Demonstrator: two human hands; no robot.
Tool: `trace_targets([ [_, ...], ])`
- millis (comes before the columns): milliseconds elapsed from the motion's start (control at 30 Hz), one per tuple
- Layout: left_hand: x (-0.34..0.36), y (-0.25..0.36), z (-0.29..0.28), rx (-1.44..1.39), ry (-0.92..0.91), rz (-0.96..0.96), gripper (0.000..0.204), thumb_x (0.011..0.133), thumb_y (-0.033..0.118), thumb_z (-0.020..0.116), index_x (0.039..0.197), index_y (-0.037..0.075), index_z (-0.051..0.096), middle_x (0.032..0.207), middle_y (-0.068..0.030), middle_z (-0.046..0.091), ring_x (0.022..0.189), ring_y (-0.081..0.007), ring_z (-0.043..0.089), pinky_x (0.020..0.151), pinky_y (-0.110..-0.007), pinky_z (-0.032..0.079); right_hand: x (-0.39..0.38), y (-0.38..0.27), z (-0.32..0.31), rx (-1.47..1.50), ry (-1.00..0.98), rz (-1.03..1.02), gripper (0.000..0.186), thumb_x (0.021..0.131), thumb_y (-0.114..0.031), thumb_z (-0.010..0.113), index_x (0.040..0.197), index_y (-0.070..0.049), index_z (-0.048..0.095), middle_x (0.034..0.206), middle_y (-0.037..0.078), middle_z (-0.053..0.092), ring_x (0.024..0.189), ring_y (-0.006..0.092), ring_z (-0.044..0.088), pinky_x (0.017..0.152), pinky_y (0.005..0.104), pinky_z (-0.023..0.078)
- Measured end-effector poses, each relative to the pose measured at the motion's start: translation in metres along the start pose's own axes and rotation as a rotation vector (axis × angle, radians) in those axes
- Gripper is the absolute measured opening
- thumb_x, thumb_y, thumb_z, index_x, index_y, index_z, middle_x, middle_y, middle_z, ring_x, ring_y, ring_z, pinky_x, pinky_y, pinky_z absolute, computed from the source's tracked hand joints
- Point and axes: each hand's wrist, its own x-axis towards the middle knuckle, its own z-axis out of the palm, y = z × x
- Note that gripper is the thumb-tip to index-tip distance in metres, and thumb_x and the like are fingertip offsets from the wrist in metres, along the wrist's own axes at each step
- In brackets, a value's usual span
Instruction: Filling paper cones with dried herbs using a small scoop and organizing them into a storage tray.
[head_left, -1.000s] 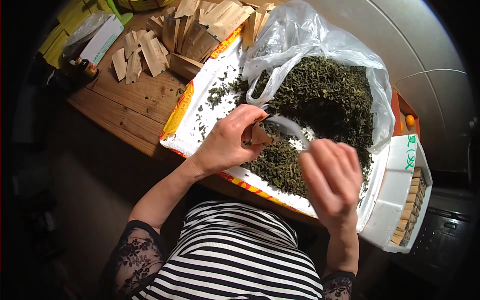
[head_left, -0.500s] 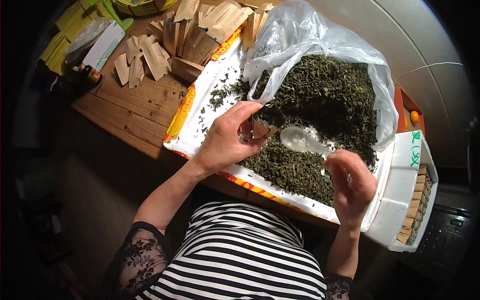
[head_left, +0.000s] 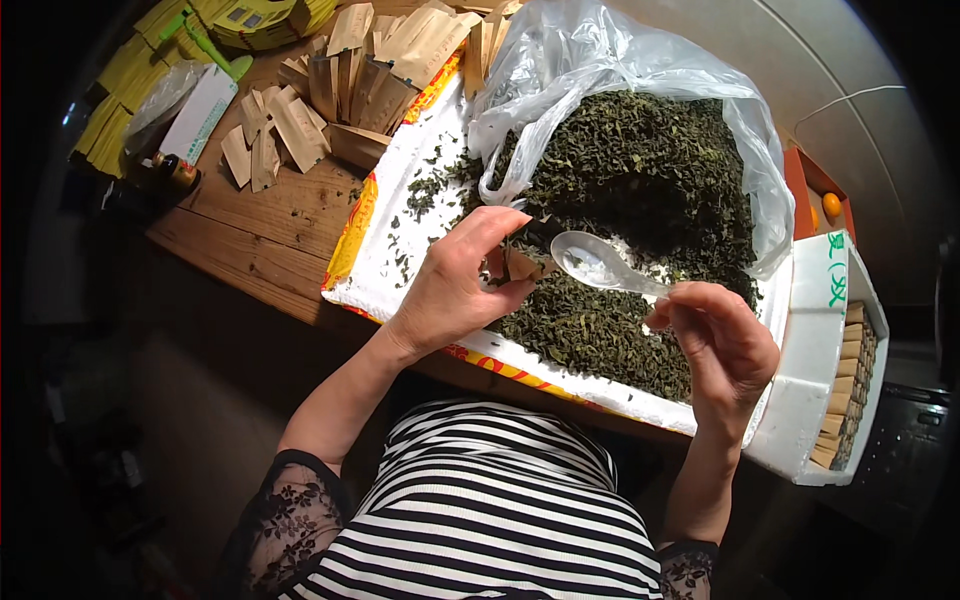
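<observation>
"While both grips are occupied, what does each hold?"

"Left grip (head_left: 465,285): thumb and fingers curled nearly closed round one paper pouch (head_left: 522,266), small, brown, thin-walled; right grip (head_left: 725,345): finger and thumb pinched on the handle of one plastic spoon (head_left: 600,265), translucent, glossy, oval-bowled; whether the bowl carries anything, I cannot tell."

"Why there?"

"Pouch and spoon tip lie side by side, touching or not I cannot tell, both above the tray (head_left: 367,272), presumably so that strays land on foam; tray: white, edged yellow and red; leaves (head_left: 600,335): dark, dry-looking, crinkled, heaped under my hands; bag (head_left: 560,60): clear, crumpled, mouth gaping, probably for easy reach; brown packets (head_left: 420,45): flat, creased, piled on the wooden bench (head_left: 250,245), likely parked aside to spare the tray."
</observation>
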Motion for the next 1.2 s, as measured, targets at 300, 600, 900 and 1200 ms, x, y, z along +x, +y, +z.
trace_targets([
  [300,0.000,-0.001,0.008,0.095,0.040,0.058,0.059,0.071,-0.005,0.078,0.127,0.006,0.060,0.124,-0.0085,0.060,0.080,-0.0118,0.063,0.069,-0.025,0.053,-0.008,0.005,0.002,-0.134,-0.129,0.070,0.015,0.086,0.010,0.064,0.100,0.005,0.068,0.080,0.010,0.070,0.074,0.0135,0.069,0.065,0.0238,0.055],
  [600,0.000,0.004,0.010,0.020,-0.010,0.040,0.058,0.073,-0.005,0.078,0.127,0.007,0.060,0.126,-0.0096,0.059,0.085,-0.0129,0.063,0.070,-0.024,0.053,0.010,-0.002,-0.002,-0.401,-0.120,-0.247,0.017,0.081,0.010,0.067,0.096,0.003,0.067,0.083,0.015,0.068,0.073,0.0234,0.068,0.065,0.0315,0.053],
  [900,0.007,0.013,0.003,-0.085,-0.081,0.023,0.056,0.075,-0.005,0.077,0.127,0.002,0.057,0.116,-0.0089,0.060,0.078,-0.0120,0.063,0.069,-0.026,0.054,0.012,-0.018,0.003,-0.998,-0.040,-0.854,0.014,0.074,-0.002,0.074,0.087,-0.001,0.069,0.091,0.013,0.070,0.084,0.0234,0.070,0.074,0.0350,0.049],
  [1200,0.007,0.005,-0.004,-0.445,-0.218,-0.265,0.060,0.075,-0.008,0.077,0.130,0.004,0.058,0.126,-0.0049,0.061,0.101,-0.0128,0.063,0.084,-0.026,0.054,-0.021,0.024,-0.038,-0.763,0.197,-0.398,0.021,0.085,0.014,0.065,0.102,0.003,0.068,0.101,0.015,0.070,0.090,0.0230,0.069,0.078,0.0293,0.054],
])
